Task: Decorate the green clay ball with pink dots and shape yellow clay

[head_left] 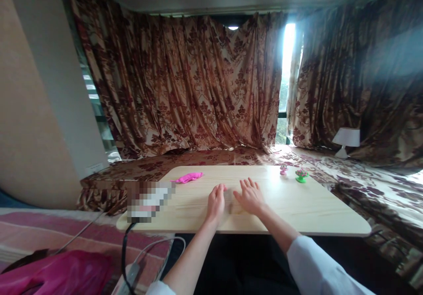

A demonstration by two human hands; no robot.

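Both bare hands are over the middle of a pale wood-grain table. My left hand (216, 201) is turned on its side near the front edge, its palm towards the right and its fingers slightly bent. No object shows in it. Just to its right, my right hand (250, 195) is palm down with its fingers spread, also holding nothing visible. The two hands are apart, with a faint brownish blur on the table between them that I cannot make out. Left of my hands, a bright pink, soft-looking long item (189, 178) lies near the far edge.
On the table (310, 215), a green knobbly toy (301, 176) and a small pink one (283, 170) stand at the far right. A pixelated flat item (150, 201) with a black cable (124, 253) lies left. Behind are a white lamp (345, 138) and patterned curtains (205, 83).
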